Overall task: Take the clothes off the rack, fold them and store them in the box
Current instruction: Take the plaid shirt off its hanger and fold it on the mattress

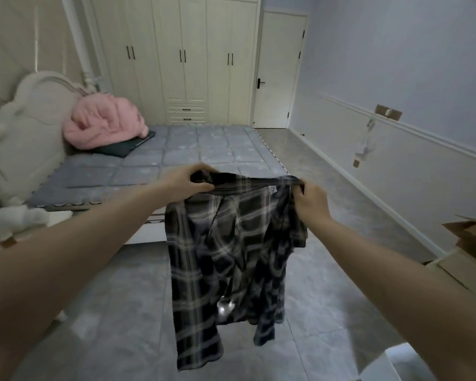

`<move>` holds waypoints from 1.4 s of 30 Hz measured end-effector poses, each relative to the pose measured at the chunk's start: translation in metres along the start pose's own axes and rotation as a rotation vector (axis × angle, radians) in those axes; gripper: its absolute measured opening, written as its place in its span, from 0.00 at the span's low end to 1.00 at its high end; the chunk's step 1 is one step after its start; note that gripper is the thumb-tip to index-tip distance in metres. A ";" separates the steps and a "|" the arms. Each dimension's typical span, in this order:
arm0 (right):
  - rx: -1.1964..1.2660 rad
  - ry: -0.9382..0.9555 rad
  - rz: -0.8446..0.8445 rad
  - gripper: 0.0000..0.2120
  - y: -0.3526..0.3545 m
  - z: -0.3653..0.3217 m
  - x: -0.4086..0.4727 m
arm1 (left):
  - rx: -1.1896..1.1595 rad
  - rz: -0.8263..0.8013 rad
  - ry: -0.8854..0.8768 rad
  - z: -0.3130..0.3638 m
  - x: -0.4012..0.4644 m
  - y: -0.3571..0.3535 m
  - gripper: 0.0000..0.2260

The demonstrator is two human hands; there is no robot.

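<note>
both hands pinching plaid shirt (pixel 226 257) at collar, left hand (pixel 186 182), right hand (pixel 309 200), neck label unreadable

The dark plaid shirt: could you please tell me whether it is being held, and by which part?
Yes. Both hands hold the dark plaid shirt by its top edge: left hand, right hand; the rest hangs free.

A bedroom in a home: a bed (pixel 193 158) with a padded headboard (pixel 30 127) and a pink quilt (pixel 105 125) stands before a cream wardrobe (pixel 176 59), beside a closed door (pixel 278 70) and tiled floor (pixel 341 237).
</note>
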State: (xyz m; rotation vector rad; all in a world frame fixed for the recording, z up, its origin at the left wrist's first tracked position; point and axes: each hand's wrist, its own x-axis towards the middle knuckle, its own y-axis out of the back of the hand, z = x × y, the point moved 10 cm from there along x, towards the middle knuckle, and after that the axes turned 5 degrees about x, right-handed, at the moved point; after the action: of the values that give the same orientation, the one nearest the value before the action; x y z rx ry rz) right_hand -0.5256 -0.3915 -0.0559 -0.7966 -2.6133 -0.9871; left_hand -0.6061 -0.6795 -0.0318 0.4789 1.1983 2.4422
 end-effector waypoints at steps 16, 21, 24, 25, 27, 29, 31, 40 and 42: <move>0.285 0.014 -0.093 0.06 -0.125 -0.011 0.146 | 0.195 -0.106 0.335 -0.105 0.117 -0.036 0.08; 0.283 -0.020 -0.151 0.07 -0.148 0.013 0.216 | -0.036 -0.183 0.381 -0.114 0.169 -0.056 0.09; 0.284 -0.024 -0.150 0.07 -0.158 0.022 0.252 | -0.178 -0.210 0.342 -0.115 0.194 -0.062 0.09; 0.284 -0.024 -0.152 0.08 -0.163 0.026 0.261 | -0.205 -0.222 0.321 -0.117 0.202 -0.065 0.12; 0.277 -0.023 -0.172 0.07 -0.174 0.032 0.277 | -0.152 -0.240 0.237 -0.117 0.220 -0.068 0.19; 0.253 0.000 -0.194 0.07 -0.185 0.034 0.294 | 0.010 -0.221 0.165 -0.124 0.244 -0.068 0.18; 0.223 0.010 -0.206 0.06 -0.197 0.039 0.311 | 0.168 -0.150 0.138 -0.133 0.270 -0.062 0.14; 0.115 0.003 -0.187 0.08 -0.262 0.060 0.391 | 0.677 -0.241 0.241 -0.209 0.376 -0.070 0.16; 0.095 0.011 -0.193 0.07 -0.276 0.054 0.415 | 0.539 -0.236 0.296 -0.233 0.402 -0.070 0.16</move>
State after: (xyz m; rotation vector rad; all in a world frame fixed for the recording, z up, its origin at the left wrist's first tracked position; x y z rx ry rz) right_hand -1.0250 -0.3589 -0.0809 -0.5235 -2.7440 -0.9035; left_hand -1.0500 -0.6069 -0.1687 0.1007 1.9303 2.0200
